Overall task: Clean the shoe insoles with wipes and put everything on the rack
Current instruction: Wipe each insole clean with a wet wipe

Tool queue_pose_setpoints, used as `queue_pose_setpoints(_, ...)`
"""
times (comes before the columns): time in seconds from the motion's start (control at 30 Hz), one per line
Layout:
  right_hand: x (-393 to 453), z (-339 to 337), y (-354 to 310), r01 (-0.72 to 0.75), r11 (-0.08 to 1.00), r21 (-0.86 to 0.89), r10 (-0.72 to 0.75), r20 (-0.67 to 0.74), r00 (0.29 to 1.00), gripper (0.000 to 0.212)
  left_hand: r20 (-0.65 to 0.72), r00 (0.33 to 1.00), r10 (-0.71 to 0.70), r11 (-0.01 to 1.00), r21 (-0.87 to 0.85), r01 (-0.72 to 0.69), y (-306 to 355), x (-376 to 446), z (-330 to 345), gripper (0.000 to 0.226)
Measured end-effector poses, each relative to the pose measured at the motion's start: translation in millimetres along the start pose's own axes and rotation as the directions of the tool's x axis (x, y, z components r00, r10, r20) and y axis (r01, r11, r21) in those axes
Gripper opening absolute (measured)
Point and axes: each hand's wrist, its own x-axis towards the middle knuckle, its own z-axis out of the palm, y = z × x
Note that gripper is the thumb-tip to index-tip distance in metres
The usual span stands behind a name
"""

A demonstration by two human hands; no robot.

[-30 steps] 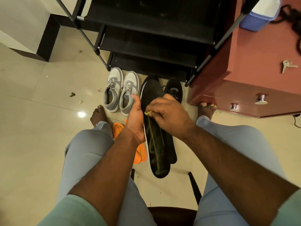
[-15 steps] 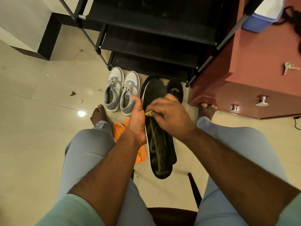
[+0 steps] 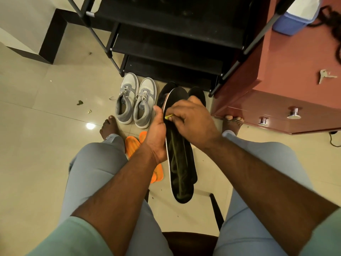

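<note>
A long black insole (image 3: 181, 167) with greenish streaks hangs between my knees. My left hand (image 3: 156, 133) grips its left edge. My right hand (image 3: 191, 121) presses down on its upper half, fingers curled around a small yellow wipe (image 3: 168, 116) that only peeks out. A second dark insole seems to lie behind the first. Two orange insoles (image 3: 132, 145) lie on the floor under my left forearm. A pair of grey sneakers (image 3: 135, 102) and a pair of black shoes (image 3: 197, 93) stand in front of the black rack (image 3: 166, 47).
A red-brown drawer cabinet (image 3: 287, 74) stands at the right with a key (image 3: 325, 75) and a blue-and-white box (image 3: 293, 17) on top. My bare feet rest on the tiled floor (image 3: 36, 135). Small bits of debris (image 3: 79, 102) lie at the left. A dark chair seat (image 3: 190, 242) is below me.
Both hands and the black insole have stayed almost in place; the right hand has shifted only slightly over the insole's upper part.
</note>
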Motion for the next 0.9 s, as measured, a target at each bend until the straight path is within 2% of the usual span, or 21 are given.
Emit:
queue_pose_setpoints(0.2,-21.5,-2.4,-5.1,0.119,0.992,0.037,-0.122,0.114,0.986,0.02,0.01,1.0,0.017,1.0,-0.008,-0.017,3.5,1.5,-3.7,0.089)
queue_pose_setpoints(0.3,-12.2,-6.0,7.0,0.079,0.996,-0.051,-0.076,0.062,0.995,0.017,0.017,1.0,-0.015,0.999,0.035,0.015,-2.1,1.3,0.1,0.09)
queue_pose_setpoints(0.4,-7.6,-2.2,9.1,0.036,0.998,-0.053,-0.034,0.037,0.999,0.016,0.005,1.0,0.002,0.999,0.035,-0.002,-2.2,2.0,-1.4,0.09)
queue_pose_setpoints(0.5,-21.0,1.3,1.2,0.107,0.994,-0.005,-0.106,0.114,0.988,0.018,0.016,0.999,0.043,0.999,0.017,-0.043,2.0,2.1,-3.7,0.09)
queue_pose_setpoints(0.57,-24.6,-0.7,1.6,0.13,0.991,-0.019,-0.127,0.116,0.985,0.023,0.025,0.998,0.052,0.998,0.033,-0.052,1.5,1.4,-2.2,0.089)
queue_pose_setpoints(0.73,-12.0,-0.6,9.4,0.028,0.996,-0.086,-0.026,0.026,0.999,0.015,0.024,0.999,0.043,0.996,0.071,-0.045,-2.8,1.0,-0.4,0.087)
queue_pose_setpoints(0.9,-28.9,1.6,4.3,0.159,0.985,-0.063,-0.149,0.147,0.978,0.016,0.035,0.997,0.068,0.998,0.014,-0.068,4.4,0.7,-2.6,0.09)
